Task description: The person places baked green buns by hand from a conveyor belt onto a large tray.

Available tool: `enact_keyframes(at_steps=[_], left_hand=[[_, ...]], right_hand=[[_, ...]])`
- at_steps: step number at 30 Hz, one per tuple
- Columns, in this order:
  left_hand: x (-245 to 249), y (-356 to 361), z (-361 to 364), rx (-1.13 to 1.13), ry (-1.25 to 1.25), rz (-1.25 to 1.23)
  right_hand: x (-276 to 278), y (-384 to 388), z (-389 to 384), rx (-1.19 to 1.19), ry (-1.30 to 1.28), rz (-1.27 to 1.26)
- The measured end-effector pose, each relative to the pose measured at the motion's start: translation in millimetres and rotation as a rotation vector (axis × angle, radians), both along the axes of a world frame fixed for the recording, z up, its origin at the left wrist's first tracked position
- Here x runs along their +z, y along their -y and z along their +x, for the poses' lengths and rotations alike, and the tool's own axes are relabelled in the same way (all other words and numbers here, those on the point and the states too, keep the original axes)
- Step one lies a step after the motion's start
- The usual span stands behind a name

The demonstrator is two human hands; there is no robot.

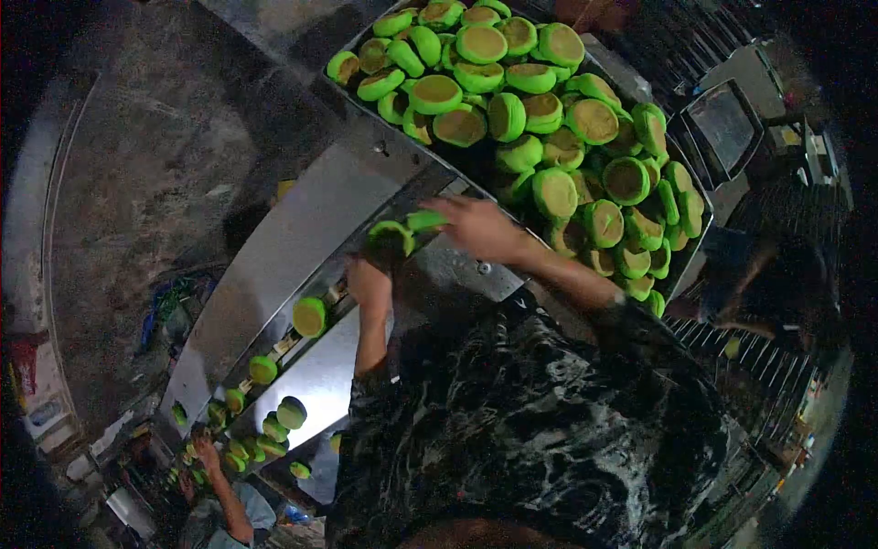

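Note:
My right hand point(482, 229) reaches in from the right, fingers closed on a green bun point(426, 220) held over the narrow conveyor channel point(337, 291). Just left of it, another green bun point(391, 236) with a dark face is at the channel, between my two hands. My left hand point(369, 285) is beside the channel, just below that bun; motion smears it and its fingers are not clear. Farther down the channel sits a green bun with a brown top point(310, 317), and a smaller-looking one point(262, 370) follows.
A large metal tray point(684, 274) heaped with green, brown-faced buns stands at upper right. Sloping metal panels point(274, 238) flank the channel. At lower left, a co-worker's hand point(207, 453) is among several buns. Another person's arm point(754, 274) shows at the right, near wire racks point(750, 366).

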State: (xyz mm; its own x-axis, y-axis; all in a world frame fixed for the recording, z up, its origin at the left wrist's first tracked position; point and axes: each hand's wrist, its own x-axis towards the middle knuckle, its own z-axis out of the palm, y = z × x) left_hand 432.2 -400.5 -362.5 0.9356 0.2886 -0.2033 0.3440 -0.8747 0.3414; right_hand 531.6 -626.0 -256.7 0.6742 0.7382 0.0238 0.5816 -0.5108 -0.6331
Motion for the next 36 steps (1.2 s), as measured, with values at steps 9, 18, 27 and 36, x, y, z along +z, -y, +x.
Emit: enact_keyframes(at_steps=[9,18,27,36], left_hand=[[101,54,123,-0.293,0.617,0.024],[91,69,185,-0.414,0.808,-0.38],[-3,28,-21,-0.329,0.218,0.197],[73,32,86,-0.23,0.465,-0.219]], right_hand=[[-21,23,39,-0.189,0.158,-0.081],[-7,49,92,-0.487,0.151,-0.171],[-4,2,-4,-0.189,0.076,0.418],[-51,14,0,-0.126,-0.021,0.076]])
